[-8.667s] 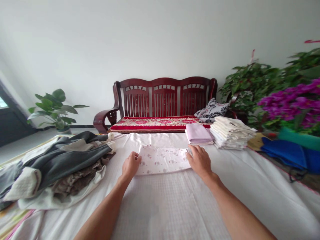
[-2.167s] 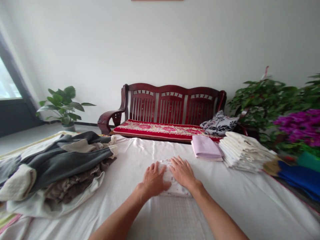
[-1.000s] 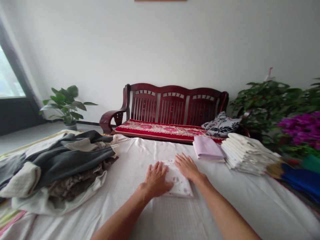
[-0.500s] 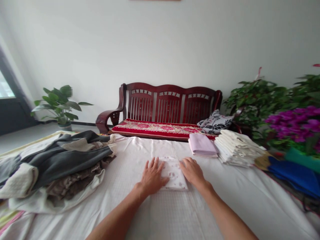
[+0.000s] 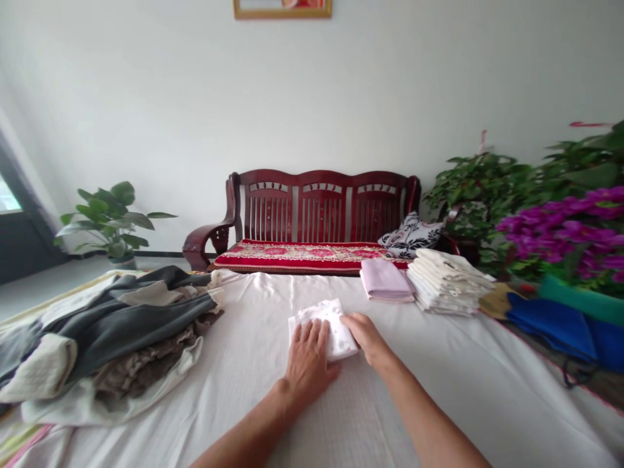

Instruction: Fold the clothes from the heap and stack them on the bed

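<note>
A small folded white cloth with a faint printed pattern (image 5: pixel 336 328) lies on the white sheet (image 5: pixel 351 409), turned a little askew. My left hand (image 5: pixel 311 356) rests flat over its near left part, fingers stretched out and thumb apart. At the cloth's right edge, my right hand (image 5: pixel 364 335) has its fingers closed on the border; its thumb is mostly hidden. Beyond, to the right, sit a folded lilac cloth (image 5: pixel 387 281) and a stack of folded cream and white cloths (image 5: pixel 446 279).
A heap of dark grey, brown and cream clothes (image 5: pixel 127 325) covers the left side. Blue fabric (image 5: pixel 550 325) lies at the right edge beside purple flowers (image 5: pixel 570 224). Behind the sheet stands a dark red wooden bench (image 5: pixel 322 208) with a patterned cushion (image 5: pixel 413 235).
The folded cloth has turned askew and shifted slightly left. My right hand's fingers have closed on its right edge, while my left hand stays flat on it. The view has tilted up.
</note>
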Demonstrator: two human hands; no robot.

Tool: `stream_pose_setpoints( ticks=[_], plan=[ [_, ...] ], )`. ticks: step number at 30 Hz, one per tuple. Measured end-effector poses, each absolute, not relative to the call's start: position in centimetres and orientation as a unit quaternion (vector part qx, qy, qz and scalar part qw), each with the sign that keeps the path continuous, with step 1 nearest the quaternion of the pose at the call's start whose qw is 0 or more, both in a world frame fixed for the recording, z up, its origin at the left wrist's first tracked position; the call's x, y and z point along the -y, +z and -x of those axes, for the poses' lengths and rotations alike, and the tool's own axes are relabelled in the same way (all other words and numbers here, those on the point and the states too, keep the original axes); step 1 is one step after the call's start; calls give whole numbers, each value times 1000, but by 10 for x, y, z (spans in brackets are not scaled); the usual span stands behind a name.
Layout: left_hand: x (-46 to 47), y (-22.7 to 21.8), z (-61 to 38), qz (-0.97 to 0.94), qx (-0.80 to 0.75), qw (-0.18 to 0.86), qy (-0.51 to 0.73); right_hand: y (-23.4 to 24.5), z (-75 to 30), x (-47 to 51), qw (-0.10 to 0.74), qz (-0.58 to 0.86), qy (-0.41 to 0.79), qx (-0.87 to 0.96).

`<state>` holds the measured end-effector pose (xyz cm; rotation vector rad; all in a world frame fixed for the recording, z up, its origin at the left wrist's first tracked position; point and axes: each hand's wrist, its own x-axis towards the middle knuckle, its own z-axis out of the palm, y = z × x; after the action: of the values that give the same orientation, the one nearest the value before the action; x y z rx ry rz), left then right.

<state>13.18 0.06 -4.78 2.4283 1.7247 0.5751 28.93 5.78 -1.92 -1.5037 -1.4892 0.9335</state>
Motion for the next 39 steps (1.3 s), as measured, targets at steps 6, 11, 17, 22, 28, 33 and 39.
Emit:
stream_pose_setpoints(
  ticks=[6,11,17,22,28,33,39],
  plan=[
    [-17,-24,-113,-654,-552,252,451,0,-276,-48,504,430,563,494],
    [-30,-16,-106,-316,-369,555,676,-10,-282,-53,531,507,515,442],
    [-33,-25,-123,-204,-254,648,688,-22,-269,-44,422,414,719,365],
    [-27,-27,-125,-284,-221,650,670,-24,-262,-41,520,402,668,349],
    [-32,-25,-103,-302,-294,681,599,-25,-281,-58,622,418,561,352],
    [-37,-40,-107,-289,-422,637,576,-33,-292,-59,563,471,583,348],
    [-34,-44,-109,-320,-410,636,570,-36,-297,-64,582,478,543,371]
  ],
)
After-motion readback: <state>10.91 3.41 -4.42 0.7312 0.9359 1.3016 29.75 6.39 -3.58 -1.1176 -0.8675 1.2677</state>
